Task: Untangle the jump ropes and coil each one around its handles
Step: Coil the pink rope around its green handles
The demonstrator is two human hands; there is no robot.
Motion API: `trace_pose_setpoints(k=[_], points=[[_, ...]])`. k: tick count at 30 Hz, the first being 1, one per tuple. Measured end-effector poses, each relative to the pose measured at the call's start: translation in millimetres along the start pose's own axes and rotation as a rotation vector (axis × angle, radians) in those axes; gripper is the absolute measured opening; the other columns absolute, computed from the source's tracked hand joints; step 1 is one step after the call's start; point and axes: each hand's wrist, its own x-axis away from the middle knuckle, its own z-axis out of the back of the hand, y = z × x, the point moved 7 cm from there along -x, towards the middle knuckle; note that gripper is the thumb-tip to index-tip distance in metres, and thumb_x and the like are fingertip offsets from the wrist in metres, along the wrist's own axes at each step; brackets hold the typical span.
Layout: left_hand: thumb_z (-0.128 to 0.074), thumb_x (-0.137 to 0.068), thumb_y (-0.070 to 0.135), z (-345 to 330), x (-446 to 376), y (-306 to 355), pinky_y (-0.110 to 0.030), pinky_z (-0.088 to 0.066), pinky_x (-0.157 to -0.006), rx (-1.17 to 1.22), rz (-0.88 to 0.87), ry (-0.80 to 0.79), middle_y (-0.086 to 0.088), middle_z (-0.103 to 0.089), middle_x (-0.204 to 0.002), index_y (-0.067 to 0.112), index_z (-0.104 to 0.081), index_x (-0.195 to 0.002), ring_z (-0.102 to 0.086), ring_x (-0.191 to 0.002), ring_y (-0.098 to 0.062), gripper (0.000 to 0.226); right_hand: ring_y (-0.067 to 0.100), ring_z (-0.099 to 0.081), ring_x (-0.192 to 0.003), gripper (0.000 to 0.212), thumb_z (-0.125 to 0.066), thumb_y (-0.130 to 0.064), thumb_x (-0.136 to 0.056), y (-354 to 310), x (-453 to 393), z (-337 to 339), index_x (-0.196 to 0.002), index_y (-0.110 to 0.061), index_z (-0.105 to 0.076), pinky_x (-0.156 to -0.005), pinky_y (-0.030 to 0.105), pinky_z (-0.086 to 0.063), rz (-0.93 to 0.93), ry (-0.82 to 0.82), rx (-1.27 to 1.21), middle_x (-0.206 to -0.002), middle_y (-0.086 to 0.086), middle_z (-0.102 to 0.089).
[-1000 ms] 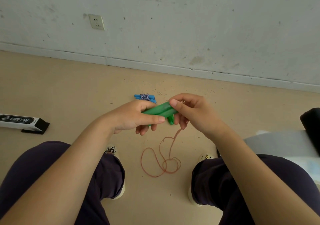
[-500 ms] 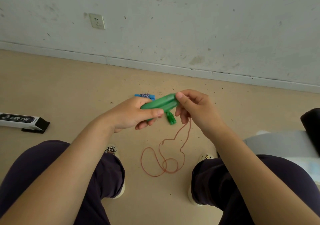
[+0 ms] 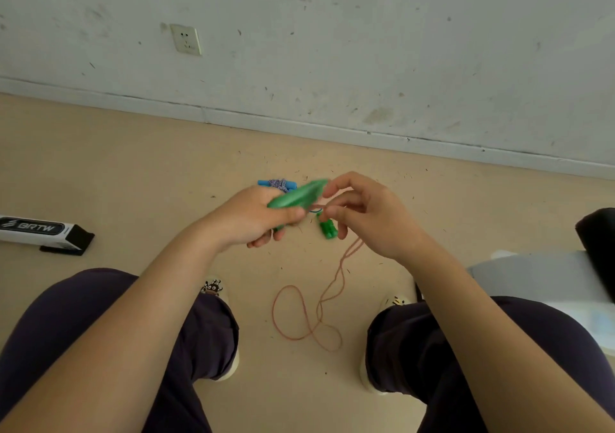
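Observation:
My left hand [image 3: 256, 216] grips the green handles [image 3: 299, 194] of a jump rope, held together and tilted up to the right. Beside their tip, my right hand [image 3: 369, 214] pinches the thin orange rope [image 3: 342, 266] close to the handles. A green end piece [image 3: 327, 228] hangs just below my right fingers. The rest of the orange rope trails down to loose loops [image 3: 306, 319] on the floor between my knees. Behind my left hand lies a blue-handled rope [image 3: 278, 184], coiled around its handles and partly hidden.
A white and black box [image 3: 43, 233] lies on the floor at the left. A grey board [image 3: 532, 276] and a black object [image 3: 599, 243] sit at the right edge. My knees [image 3: 116, 332] flank the rope loops. The wall [image 3: 332, 50] stands close ahead.
The green handles tilted further upward in my left hand. My right hand moved from the handle tips to pinching the rope beside them, and the hanging rope shifted right.

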Motion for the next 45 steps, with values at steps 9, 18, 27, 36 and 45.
trace_pose_setpoints(k=[9,18,27,36,45], points=[[-0.066,-0.088,0.051,-33,14,8,-0.03,-0.038,-0.059,-0.115,0.042,-0.377,0.001,-0.06,-0.062,0.017,-0.069,-0.102,-0.04,-0.041,-0.012,0.037,0.013,-0.065,-0.073,0.006,-0.07,-0.009,-0.088,-9,1,-5,-0.087,-0.015,-0.071,-0.072,0.028,-0.055,0.083,-0.051,-0.007,-0.079,-0.002,-0.073],[-0.058,-0.084,0.057,-35,13,19,-0.023,-0.033,-0.046,0.078,-0.048,-0.317,-0.001,-0.052,-0.059,0.015,-0.068,-0.103,-0.033,-0.043,-0.013,0.048,0.016,-0.06,-0.07,0.01,-0.072,-0.012,-0.087,-7,0,-2,-0.091,-0.009,-0.064,-0.062,0.027,-0.048,0.059,0.009,-0.175,-0.084,0.004,-0.068],[-0.053,-0.094,0.048,-23,10,23,-0.021,-0.023,-0.042,0.444,-0.081,-0.249,-0.006,-0.048,-0.062,0.012,-0.061,-0.114,-0.028,-0.045,-0.012,0.042,0.019,-0.056,-0.061,0.038,-0.074,-0.016,-0.082,-6,3,-4,-0.116,-0.008,-0.058,-0.059,0.036,-0.048,0.004,-0.122,-0.353,-0.081,0.004,-0.063],[-0.051,-0.092,0.043,-31,18,22,-0.023,-0.04,-0.042,0.37,-0.01,-0.394,-0.012,-0.066,-0.082,0.018,-0.056,-0.13,-0.057,-0.053,-0.021,0.046,0.02,-0.062,-0.072,0.037,-0.08,-0.006,-0.077,-4,4,2,-0.109,-0.003,-0.063,-0.053,0.019,-0.043,-0.035,-0.133,-0.246,-0.084,0.006,-0.068],[-0.045,-0.103,0.023,-25,9,27,-0.023,-0.036,-0.044,0.61,-0.119,-0.202,-0.011,-0.057,-0.078,0.024,-0.044,-0.143,-0.047,-0.05,-0.017,0.04,0.014,-0.048,-0.057,0.034,-0.07,-0.028,-0.085,12,-2,-17,-0.104,0.0,-0.063,-0.057,0.027,-0.038,-0.114,-0.194,-0.561,-0.08,0.009,-0.062]])
